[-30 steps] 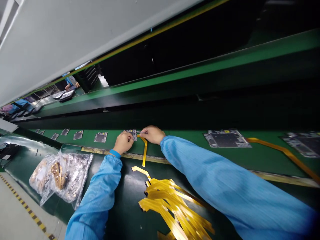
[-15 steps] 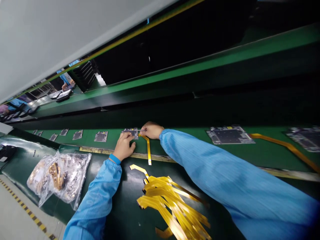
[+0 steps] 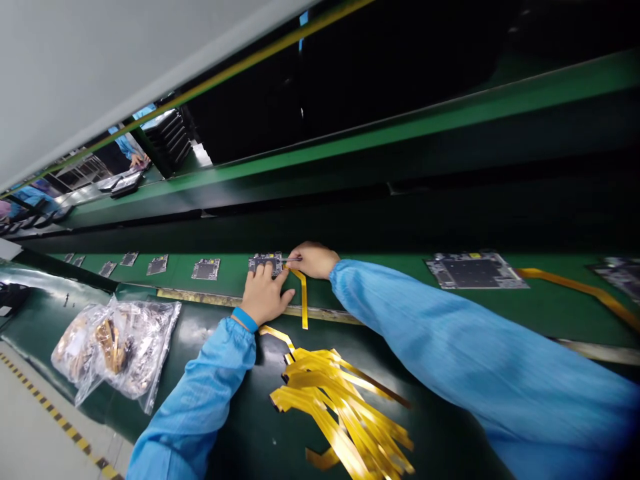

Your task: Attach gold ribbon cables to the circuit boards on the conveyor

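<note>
A small circuit board (image 3: pixel 266 262) lies on the green conveyor belt (image 3: pixel 380 287). My left hand (image 3: pixel 267 295) rests flat beside it, fingers stretched out and touching its near edge. My right hand (image 3: pixel 313 259) is closed on a thin metal tool (image 3: pixel 291 259) whose tip points at the board's right edge. A yellow flex cable (image 3: pixel 303 297) hangs from that edge down over the belt's rim. Both arms are in blue sleeves.
A heap of yellow flex cables (image 3: pixel 340 407) lies on the dark bench in front. A clear bag of parts (image 3: pixel 117 347) sits at the left. More boards (image 3: pixel 206 269) run leftward on the belt; a larger board (image 3: pixel 473 270) with its cable lies right. Other people work far left.
My left hand has slid from a closed grip on the board to lying flat at its near side. The right hand stays at the board's right edge with the tool.
</note>
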The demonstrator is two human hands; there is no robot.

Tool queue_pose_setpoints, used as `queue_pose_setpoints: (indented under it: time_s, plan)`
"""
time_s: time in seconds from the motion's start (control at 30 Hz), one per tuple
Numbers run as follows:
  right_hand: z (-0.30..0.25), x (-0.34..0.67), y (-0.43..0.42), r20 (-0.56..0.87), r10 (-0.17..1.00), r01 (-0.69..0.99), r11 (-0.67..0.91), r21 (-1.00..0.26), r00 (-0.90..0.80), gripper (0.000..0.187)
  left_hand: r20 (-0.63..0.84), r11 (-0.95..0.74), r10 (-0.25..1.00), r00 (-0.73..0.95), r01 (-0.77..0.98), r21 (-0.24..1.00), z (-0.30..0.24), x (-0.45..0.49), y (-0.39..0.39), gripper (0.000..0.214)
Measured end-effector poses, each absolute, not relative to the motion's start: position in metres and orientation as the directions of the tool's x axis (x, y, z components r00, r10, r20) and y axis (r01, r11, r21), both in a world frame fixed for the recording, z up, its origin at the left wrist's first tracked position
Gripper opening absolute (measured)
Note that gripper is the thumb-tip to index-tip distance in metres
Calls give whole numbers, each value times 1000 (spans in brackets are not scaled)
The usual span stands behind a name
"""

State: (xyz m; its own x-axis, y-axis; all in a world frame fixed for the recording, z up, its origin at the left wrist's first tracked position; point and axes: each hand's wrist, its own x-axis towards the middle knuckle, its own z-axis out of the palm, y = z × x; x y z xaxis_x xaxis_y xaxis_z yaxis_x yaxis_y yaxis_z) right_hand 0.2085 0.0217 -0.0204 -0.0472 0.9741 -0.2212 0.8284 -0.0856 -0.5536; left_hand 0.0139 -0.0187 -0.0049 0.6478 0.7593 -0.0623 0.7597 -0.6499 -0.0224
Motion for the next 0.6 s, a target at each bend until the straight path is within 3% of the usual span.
queue_pose_setpoints:
  time_s: [0.27, 0.6]
  plan:
    - [-11, 207, 11, -119, 992, 855, -21, -518, -47, 38, -58, -650, 760, 648, 759, -42, -6, 20, -20, 56]
    - [-17, 213, 7, -163, 986, 855, -57, -516, -33, 16, -45, -665, 746, 664, 747, -13, -6, 28, -22, 57]
